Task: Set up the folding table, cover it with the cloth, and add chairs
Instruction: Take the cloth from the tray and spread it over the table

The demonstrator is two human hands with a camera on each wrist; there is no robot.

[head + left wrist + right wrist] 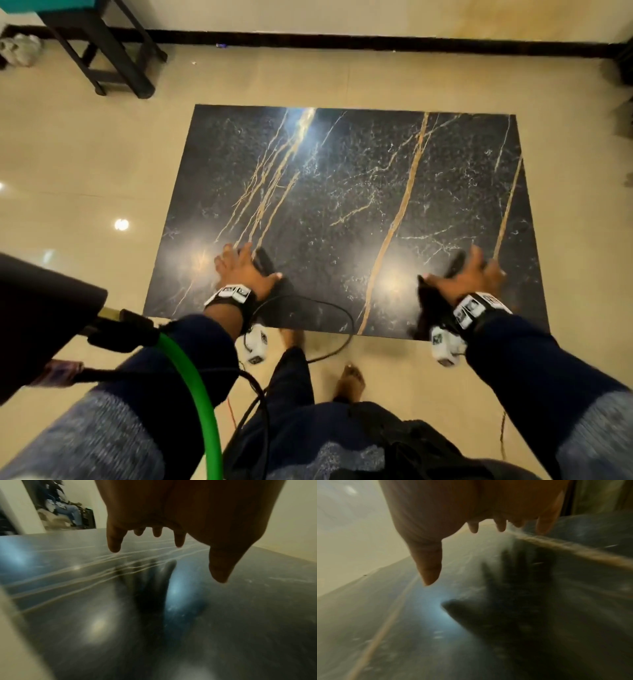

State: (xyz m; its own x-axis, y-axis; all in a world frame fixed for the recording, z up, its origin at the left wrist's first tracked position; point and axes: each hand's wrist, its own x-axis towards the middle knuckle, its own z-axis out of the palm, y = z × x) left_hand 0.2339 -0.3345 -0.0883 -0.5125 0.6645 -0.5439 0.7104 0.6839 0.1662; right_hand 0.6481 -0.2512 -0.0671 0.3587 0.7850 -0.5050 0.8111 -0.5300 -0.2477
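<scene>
The folding table [342,192] stands in front of me, its glossy black top veined with gold and white. My left hand [245,265] hovers spread over the near left part of the top, palm down. My right hand [471,270] hovers spread over the near right part. In the left wrist view the left hand [154,536] has straight fingers a little above the table top [68,588], with its reflection below. The right wrist view shows the right hand [471,534] likewise above the blurred table top [419,628]. Neither hand holds anything. No cloth or chair is recognisable.
A dark wooden bench [102,44] with a teal top stands at the back left by the wall. Crumpled grey fabric [20,48] lies on the floor beside it. Cables [318,329] trail near my bare feet [349,380]. A seated person [67,509] appears in the far left distance.
</scene>
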